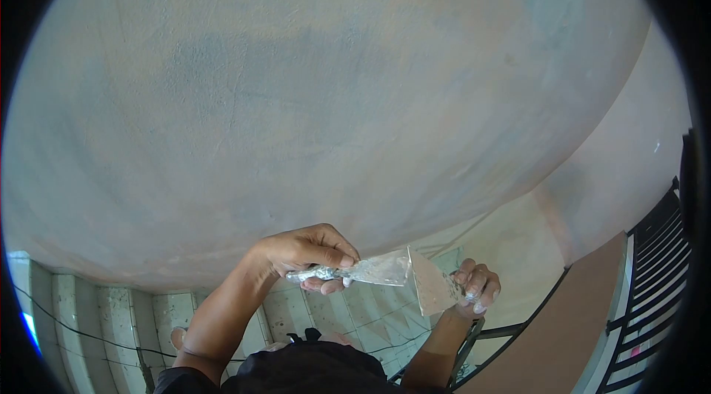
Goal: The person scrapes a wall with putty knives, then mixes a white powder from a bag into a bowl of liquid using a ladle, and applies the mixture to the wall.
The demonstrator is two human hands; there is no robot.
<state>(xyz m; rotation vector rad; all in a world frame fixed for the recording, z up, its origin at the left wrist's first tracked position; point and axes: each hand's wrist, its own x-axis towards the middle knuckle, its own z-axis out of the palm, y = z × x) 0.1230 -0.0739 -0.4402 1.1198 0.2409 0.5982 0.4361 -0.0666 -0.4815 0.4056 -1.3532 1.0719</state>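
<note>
Head view: patchy wall (pixel 296 98) (tiled steps (pixel 175 309)).

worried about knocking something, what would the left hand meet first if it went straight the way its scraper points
Most likely the right scraper, held in the right hand. The left scraper, in the left hand, points at its blade; their edges look close, but the depth between them is unclear.

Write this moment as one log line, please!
left hand: holds putty knife | right hand: holds wider putty knife | blades: close together | wall: ahead
</note>
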